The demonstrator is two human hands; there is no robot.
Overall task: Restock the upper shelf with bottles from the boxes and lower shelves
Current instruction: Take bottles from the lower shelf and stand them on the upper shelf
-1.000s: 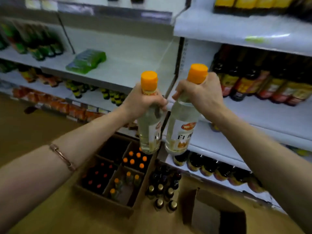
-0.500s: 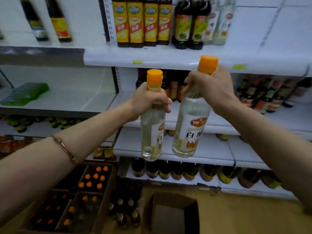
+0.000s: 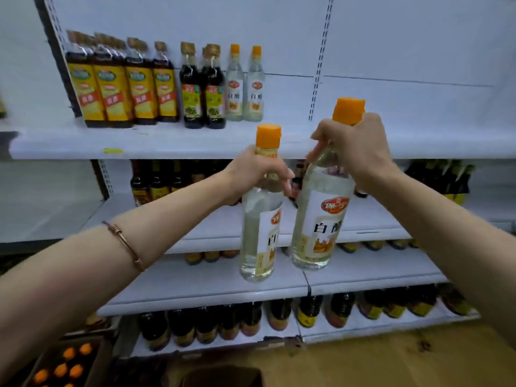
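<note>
Restocking looks partly done: two clear bottles (image 3: 245, 85) already stand on the upper shelf (image 3: 195, 145) beside the dark ones, with bare space to their right. The left hand (image 3: 252, 174) grips one clear bottle (image 3: 259, 233) by its neck and the right hand (image 3: 354, 149) grips another (image 3: 318, 219), both held in front of the shelf edge, not yet set down. More orange caps (image 3: 64, 367) show in a box on the floor, so I judge plenty is left.

Upper shelf (image 3: 195, 143): a row of bottles stands on its left part, well back from the front edge; the right part is bare
Shelf bottles (image 3: 139, 85): side by side, the two vinegar bottles (image 3: 245, 85) at the row's right end
Left hand (image 3: 251, 174): in front of the upper shelf's front edge, holding the left bottle (image 3: 259, 233) by the neck
Right hand (image 3: 357, 152): right of the left hand, holding the right bottle (image 3: 318, 219) by the neck
Held bottles: upright, just beside each other, hanging before the middle shelves (image 3: 209, 291)
Box (image 3: 55, 367): bottom left, on the floor, bottles inside
</note>
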